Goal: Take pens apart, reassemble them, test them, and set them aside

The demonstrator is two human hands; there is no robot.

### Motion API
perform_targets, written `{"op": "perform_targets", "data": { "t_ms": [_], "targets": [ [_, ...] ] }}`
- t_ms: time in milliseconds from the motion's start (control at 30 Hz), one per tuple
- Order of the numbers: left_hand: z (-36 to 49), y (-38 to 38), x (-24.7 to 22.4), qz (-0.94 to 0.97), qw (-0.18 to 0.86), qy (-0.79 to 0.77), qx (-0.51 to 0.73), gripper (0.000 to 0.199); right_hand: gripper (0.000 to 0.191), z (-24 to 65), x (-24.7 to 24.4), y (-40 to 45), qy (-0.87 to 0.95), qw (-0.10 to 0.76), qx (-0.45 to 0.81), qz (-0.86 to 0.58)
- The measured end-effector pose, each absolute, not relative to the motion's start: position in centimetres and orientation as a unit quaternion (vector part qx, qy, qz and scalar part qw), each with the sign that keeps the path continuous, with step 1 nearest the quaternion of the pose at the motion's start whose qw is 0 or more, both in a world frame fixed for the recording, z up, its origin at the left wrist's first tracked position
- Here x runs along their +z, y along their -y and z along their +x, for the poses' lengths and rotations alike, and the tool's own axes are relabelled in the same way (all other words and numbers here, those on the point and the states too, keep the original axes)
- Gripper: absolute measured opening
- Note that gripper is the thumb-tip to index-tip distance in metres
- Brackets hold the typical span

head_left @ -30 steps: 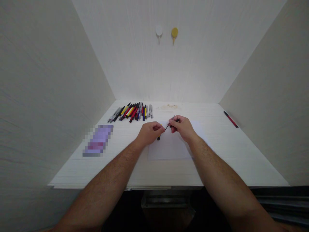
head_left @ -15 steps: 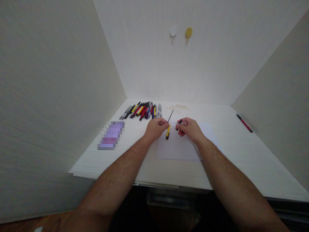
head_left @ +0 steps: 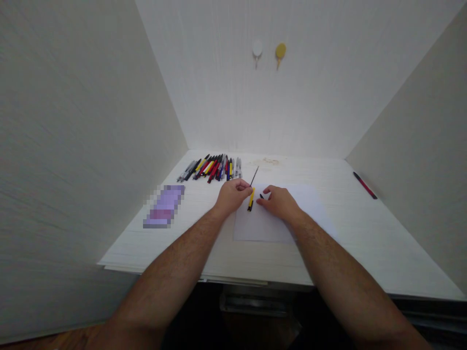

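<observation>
My left hand (head_left: 233, 195) is closed in a pinch on a yellow pen barrel (head_left: 251, 200) with a black clip end pointing toward me. A thin dark refill (head_left: 254, 176) sticks out from the far end of the barrel, past the fingertips. To its right, my right hand (head_left: 279, 200) is low over the white paper (head_left: 262, 228), thumb and index finger apart. A small black pen part (head_left: 261, 196) shows beside its thumb tip; whether the thumb touches it I cannot tell. The other fingers of this hand are mostly hidden.
A row of several pens (head_left: 207, 167) in mixed colours lies at the back left. A purple blurred rectangle (head_left: 166, 206) is at the left. One red and black pen (head_left: 365, 185) lies far right. Two hooks (head_left: 280, 50) are on the back wall.
My right hand has moved down and toward the left hand, and its fingers have parted from around the black pen part. The left hand keeps its hold. The view has shifted slightly.
</observation>
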State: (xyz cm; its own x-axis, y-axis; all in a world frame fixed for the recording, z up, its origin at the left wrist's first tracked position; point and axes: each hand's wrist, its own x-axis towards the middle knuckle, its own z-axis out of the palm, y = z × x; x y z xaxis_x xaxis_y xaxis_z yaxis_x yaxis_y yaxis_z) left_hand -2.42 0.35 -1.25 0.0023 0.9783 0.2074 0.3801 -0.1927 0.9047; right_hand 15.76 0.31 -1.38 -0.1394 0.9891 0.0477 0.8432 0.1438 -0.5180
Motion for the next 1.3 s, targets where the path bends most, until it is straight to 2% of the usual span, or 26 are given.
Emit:
{"op": "perform_targets", "data": {
  "t_ms": [100, 267, 433, 633, 700, 867, 1000, 1167, 1300],
  "targets": [
    [-2.4, -0.3, -1.2, 0.632, 0.329, -0.541, 0.446, 0.018, 0.024, 15.9, -1.2, -0.7, 0.691, 0.29, 0.233, -0.62],
    [-2.2, 0.1, -1.1, 0.656, 0.37, -0.513, 0.413, 0.023, 0.024, 16.3, -0.6, -1.1, 0.548, 0.487, 0.448, -0.512],
    [-2.0, 0.4, -1.1, 0.688, 0.374, -0.503, 0.368, 0.02, 0.026, 16.1, -0.3, -0.7, 0.5, 0.538, 0.54, -0.411],
    [-2.1, 0.4, -0.9, 0.694, 0.386, -0.496, 0.351, 0.02, 0.022, 16.6, 0.2, -1.0, 0.427, 0.615, 0.506, -0.428],
    [-2.3, 0.3, -0.8, 0.698, 0.367, -0.502, 0.355, 0.02, 0.018, 17.1, 0.2, -1.3, 0.428, 0.601, 0.461, -0.493],
    [-2.7, -0.1, -0.8, 0.663, 0.334, -0.539, 0.398, 0.019, 0.009, 17.4, -0.8, -1.6, 0.615, 0.349, 0.331, -0.625],
    [-2.7, -0.2, -0.7, 0.644, 0.333, -0.56, 0.402, 0.019, 0.012, 16.8, -1.4, -1.3, 0.705, 0.237, 0.235, -0.626],
    [-2.6, 0.0, -0.4, 0.654, 0.324, -0.566, 0.384, 0.02, 0.015, 17.0, -1.0, -1.2, 0.703, 0.221, 0.21, -0.642],
    [-2.4, 0.1, -0.6, 0.678, 0.324, -0.545, 0.373, 0.022, 0.018, 17.0, -0.7, -1.2, 0.664, 0.312, 0.302, -0.609]
  ]
}}
